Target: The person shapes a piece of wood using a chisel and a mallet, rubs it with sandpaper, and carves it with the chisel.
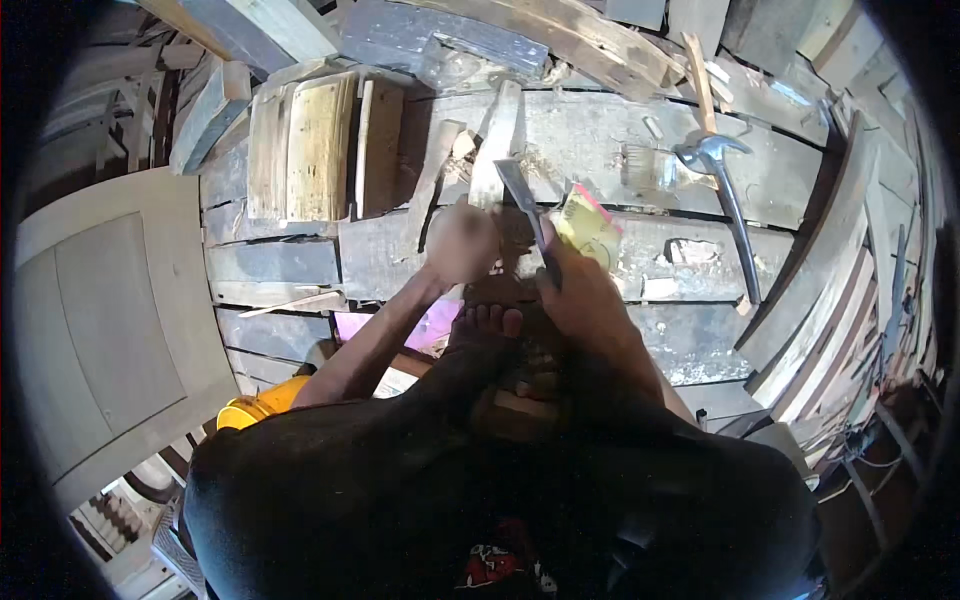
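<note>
My left hand (462, 245), smeared in the picture, is closed at the near end of a pale wooden stick (495, 150) that points away from me over the planks. In my right hand (585, 300) is a knife (522, 190) with a dark, wide blade, its fingers wrapped around the handle. The blade slants up and to the left, its tip beside the stick. Wood shavings (540, 165) lie around the stick. A yellow paper (590, 228) with a pink edge lies just beyond my right hand. My bare toes (490, 320) show between my forearms.
A claw hammer (735, 215) lies at the right on the plank floor (680, 340). Squared wood blocks (320, 150) stand at the far left. Loose boards (570, 45) cross the far side. A purple sheet (437, 325) and a yellow container (260, 402) are at the near left.
</note>
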`<state>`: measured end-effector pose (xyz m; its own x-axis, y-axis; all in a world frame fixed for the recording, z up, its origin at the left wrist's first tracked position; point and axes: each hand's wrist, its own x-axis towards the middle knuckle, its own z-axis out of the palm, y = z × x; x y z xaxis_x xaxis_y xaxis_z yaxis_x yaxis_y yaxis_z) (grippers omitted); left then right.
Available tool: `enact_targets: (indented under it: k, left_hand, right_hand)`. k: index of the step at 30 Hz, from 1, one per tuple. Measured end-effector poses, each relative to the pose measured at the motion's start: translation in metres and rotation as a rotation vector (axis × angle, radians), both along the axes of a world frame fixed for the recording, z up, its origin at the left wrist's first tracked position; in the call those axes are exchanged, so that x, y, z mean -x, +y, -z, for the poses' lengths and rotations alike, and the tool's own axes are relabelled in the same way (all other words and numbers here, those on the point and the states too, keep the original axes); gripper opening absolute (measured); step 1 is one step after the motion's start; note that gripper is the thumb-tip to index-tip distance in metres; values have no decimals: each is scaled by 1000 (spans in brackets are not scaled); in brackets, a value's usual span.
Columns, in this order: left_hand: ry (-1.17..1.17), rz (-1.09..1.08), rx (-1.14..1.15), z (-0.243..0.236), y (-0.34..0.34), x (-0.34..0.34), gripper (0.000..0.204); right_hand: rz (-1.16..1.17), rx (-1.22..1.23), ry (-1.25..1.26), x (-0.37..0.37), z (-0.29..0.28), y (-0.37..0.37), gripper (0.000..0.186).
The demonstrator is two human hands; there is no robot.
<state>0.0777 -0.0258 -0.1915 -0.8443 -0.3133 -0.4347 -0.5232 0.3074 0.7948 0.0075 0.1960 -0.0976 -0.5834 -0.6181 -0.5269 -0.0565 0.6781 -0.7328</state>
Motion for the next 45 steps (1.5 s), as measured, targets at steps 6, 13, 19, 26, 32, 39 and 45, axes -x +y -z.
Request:
enact_targets:
  k: [6, 13, 19, 26, 32, 39, 45]
  left_hand:
    - [-95, -2, -193, -29, 2, 7, 38]
    - [-132, -76, -210, -25, 3, 9, 40]
    - [-100, 0, -208, -30, -10, 7, 43]
    - [-97, -42, -250, -34, 7, 15, 36]
    - [-139, -1, -149, -41, 4, 14, 36]
    - [-74, 51, -119, -33, -8, 11, 39]
    - [-45, 89, -60, -27, -10, 11, 40]
  right_hand:
    - [-1, 83, 130, -14, 5, 6, 63]
    - [45, 45, 170, -6, 5, -2, 48]
    - [-121, -98, 19, 8, 9, -3, 62]
    - [-46, -115, 109, 14, 15, -17, 58]
    - [21, 41, 282, -1, 26, -6, 61]
    - [0, -13, 134, 9, 1, -12, 43]
    - [-22, -27, 281, -2, 27, -13, 43]
